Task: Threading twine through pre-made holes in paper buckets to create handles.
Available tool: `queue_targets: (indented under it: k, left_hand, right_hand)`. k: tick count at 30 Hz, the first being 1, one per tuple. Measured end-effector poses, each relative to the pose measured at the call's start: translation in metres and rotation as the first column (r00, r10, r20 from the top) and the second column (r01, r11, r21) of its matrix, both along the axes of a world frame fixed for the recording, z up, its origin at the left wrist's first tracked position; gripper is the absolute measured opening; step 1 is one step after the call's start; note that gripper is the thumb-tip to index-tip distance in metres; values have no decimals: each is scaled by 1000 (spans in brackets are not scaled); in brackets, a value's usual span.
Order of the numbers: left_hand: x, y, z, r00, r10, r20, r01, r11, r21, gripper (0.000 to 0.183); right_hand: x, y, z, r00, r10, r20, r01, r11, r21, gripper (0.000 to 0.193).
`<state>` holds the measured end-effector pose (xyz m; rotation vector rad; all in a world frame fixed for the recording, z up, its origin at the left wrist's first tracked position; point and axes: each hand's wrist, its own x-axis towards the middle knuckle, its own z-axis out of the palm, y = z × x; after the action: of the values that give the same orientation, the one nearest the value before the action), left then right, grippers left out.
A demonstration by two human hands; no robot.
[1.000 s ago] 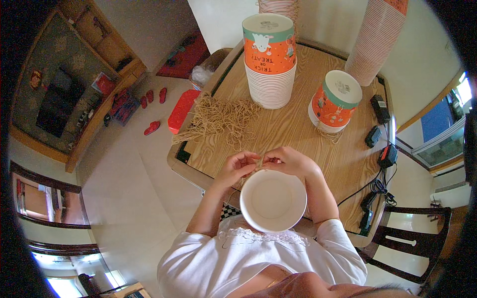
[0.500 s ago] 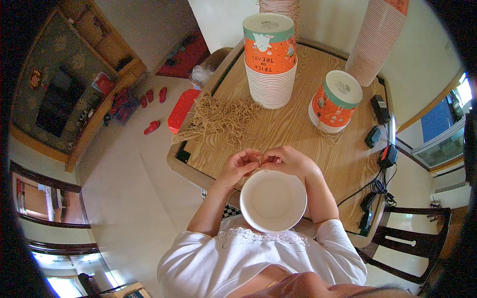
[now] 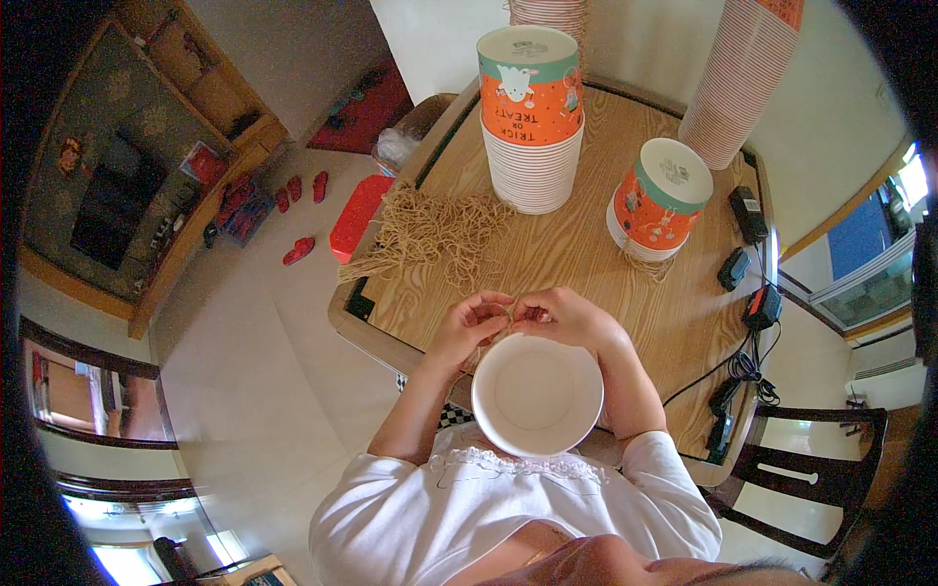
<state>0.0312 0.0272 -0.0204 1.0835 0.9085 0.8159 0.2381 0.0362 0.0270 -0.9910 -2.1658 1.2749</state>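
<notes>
A white-lined paper bucket [image 3: 537, 396] sits mouth up close against my body, at the table's near edge. At its far rim my left hand [image 3: 469, 330] and my right hand [image 3: 569, 318] meet, fingertips pinched together. A thin bit of tan twine [image 3: 509, 311] shows between the fingers; the rest of it, and the spot where it meets the rim, are hidden. Just beyond my left hand lies a loose pile of tan twine cords [image 3: 440, 234].
Upside-down orange and green paper buckets stand in a stack [image 3: 532, 127] and a shorter stack [image 3: 662, 195]; a tall stack [image 3: 738, 88] leans at the back right. Black adapters and cables [image 3: 747, 361] line the right edge. A red container [image 3: 360, 217] is beside the table's left edge.
My fingers have shifted very slightly at the bucket's far rim, and a little more of the twine shows between them. The bucket and the stacks have stayed put.
</notes>
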Motion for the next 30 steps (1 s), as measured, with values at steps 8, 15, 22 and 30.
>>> queue_targets:
  k: [8,15,22,30]
  left_hand:
    - [-1,-2,3,992,56,-114,-44,993,108,14]
    - [-1,-3,-3,983,36,-182,6,974,225,13]
    - [-1,-3,-6,984,5,-177,24,986,164,13]
    - [2,-4,6,995,42,-88,-37,998,53,16]
  right_hand:
    - [2,-1,2,997,-70,11,71,996,-61,16]
    - [2,-1,4,997,-70,-8,70,996,-47,15]
    - [2,0,-1,998,-69,-4,69,998,2,16]
    - [2,0,-3,995,-93,37,92,996,9,17]
